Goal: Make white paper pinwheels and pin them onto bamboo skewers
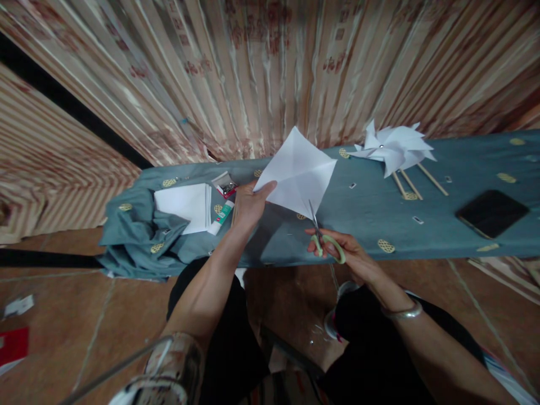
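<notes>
A square sheet of white paper (297, 169) with faint crease lines is held up over the cloth-covered table, one corner pointing away from me. My left hand (252, 199) pinches its left corner between thumb and fingers. In my right hand (337, 244) is a pair of scissors (318, 236) with light green handles, my fingers through the loops. The metal blades meet the paper at its near corner, pointing toward its middle.
To the left lie a stack of white paper (185, 205), a small box of metal pins (225, 184) and a green-and-white tube (221, 218). Paper pinwheels (394, 147) on wooden sticks rest at the right, near a dark phone (491, 214). A pleated curtain (270, 73) hangs behind the table.
</notes>
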`<state>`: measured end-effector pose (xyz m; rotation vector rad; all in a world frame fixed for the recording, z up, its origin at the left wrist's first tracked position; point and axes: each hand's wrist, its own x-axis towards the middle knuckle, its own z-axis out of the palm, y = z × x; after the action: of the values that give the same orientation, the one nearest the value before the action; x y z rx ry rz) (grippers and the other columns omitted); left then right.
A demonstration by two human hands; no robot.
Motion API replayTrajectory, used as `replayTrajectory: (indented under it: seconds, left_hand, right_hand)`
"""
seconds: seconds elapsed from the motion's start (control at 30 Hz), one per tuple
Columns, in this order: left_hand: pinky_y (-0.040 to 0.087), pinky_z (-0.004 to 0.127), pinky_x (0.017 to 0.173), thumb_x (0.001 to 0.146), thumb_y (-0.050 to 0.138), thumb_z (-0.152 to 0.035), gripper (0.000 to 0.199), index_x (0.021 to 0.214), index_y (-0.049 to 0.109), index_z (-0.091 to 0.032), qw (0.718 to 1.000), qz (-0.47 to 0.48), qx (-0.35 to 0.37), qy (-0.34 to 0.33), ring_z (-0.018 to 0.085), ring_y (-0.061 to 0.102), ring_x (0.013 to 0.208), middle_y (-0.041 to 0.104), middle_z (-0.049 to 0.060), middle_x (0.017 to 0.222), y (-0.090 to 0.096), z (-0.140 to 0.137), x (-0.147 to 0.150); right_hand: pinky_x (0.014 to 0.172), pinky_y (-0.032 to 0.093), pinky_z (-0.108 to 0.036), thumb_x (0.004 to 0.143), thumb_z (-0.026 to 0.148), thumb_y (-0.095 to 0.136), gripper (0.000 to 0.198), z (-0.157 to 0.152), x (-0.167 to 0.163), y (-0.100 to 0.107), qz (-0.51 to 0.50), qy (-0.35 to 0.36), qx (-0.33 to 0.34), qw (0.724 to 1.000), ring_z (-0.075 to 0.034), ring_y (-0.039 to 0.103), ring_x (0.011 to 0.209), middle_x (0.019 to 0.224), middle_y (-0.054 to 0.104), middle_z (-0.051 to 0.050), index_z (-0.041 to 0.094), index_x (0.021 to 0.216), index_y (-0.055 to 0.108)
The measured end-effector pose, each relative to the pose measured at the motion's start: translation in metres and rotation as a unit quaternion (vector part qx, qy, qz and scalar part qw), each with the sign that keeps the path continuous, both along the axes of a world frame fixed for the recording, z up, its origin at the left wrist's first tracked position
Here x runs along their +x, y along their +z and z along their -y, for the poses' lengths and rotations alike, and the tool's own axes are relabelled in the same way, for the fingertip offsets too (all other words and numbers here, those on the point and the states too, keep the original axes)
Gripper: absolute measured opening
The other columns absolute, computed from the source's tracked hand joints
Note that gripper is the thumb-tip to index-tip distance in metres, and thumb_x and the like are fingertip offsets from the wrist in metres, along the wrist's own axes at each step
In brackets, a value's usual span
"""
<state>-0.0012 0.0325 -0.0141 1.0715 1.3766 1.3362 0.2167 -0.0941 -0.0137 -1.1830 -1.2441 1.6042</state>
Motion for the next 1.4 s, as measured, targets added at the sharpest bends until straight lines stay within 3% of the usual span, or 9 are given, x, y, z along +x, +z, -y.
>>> replayTrajectory:
  seconds: [0.1,0.47,0.8,0.97,1.4]
  left_hand:
    - [0.058,0.035,0.07,0.07,0.082,-0.044,0.037,0.091,0.076,-0.015,1.0,0.0,0.006,-0.03,0.028,0.071,0.083,0.071,0.003,0.07,-0.001,0.0,-0.002]
    - [0.059,0.036,0.068,0.071,0.08,-0.046,0.033,0.088,0.077,-0.018,0.998,-0.019,0.042,-0.041,0.028,0.072,0.082,0.072,0.003,0.069,-0.002,0.0,-0.006]
    - [0.057,0.035,0.067,0.07,0.079,-0.044,0.032,0.087,0.077,-0.016,0.998,0.014,0.02,-0.059,0.025,0.071,0.073,0.075,0.005,0.076,-0.005,-0.003,-0.008]
    - [0.058,0.036,0.069,0.069,0.081,-0.043,0.031,0.086,0.077,-0.017,0.999,0.02,0.016,-0.048,0.027,0.072,0.08,0.075,0.005,0.076,-0.005,-0.002,-0.009]
    - [0.056,0.034,0.068,0.068,0.079,-0.035,0.025,0.081,0.076,-0.014,0.996,0.057,0.003,-0.07,0.023,0.07,0.073,0.073,0.005,0.073,-0.001,0.007,0.005]
  right_hand:
    - [0.067,0.049,-0.03,0.074,0.064,0.074,0.062,0.0,0.0,0.0,0.003,0.0,0.0,1.0,-0.016,0.058,0.072,0.086,0.071,-0.005,0.02,0.118,0.073]
    - [0.064,0.05,-0.027,0.075,0.06,0.075,0.056,-0.002,0.002,-0.002,0.026,0.008,0.008,1.0,-0.013,0.059,0.068,0.079,0.07,-0.002,0.023,0.118,0.073]
    - [0.059,0.051,-0.027,0.074,0.056,0.078,0.051,-0.002,-0.001,-0.01,0.014,-0.011,-0.001,1.0,-0.011,0.056,0.061,0.071,0.066,0.0,0.023,0.114,0.075]
    - [0.059,0.051,-0.027,0.073,0.057,0.078,0.05,-0.002,-0.003,-0.009,0.018,-0.015,-0.008,1.0,-0.011,0.055,0.059,0.067,0.062,0.002,0.023,0.11,0.076]
    - [0.057,0.049,-0.026,0.074,0.057,0.077,0.05,-0.002,-0.003,-0.006,0.023,-0.021,-0.006,0.999,-0.012,0.056,0.06,0.07,0.067,0.0,0.023,0.11,0.075]
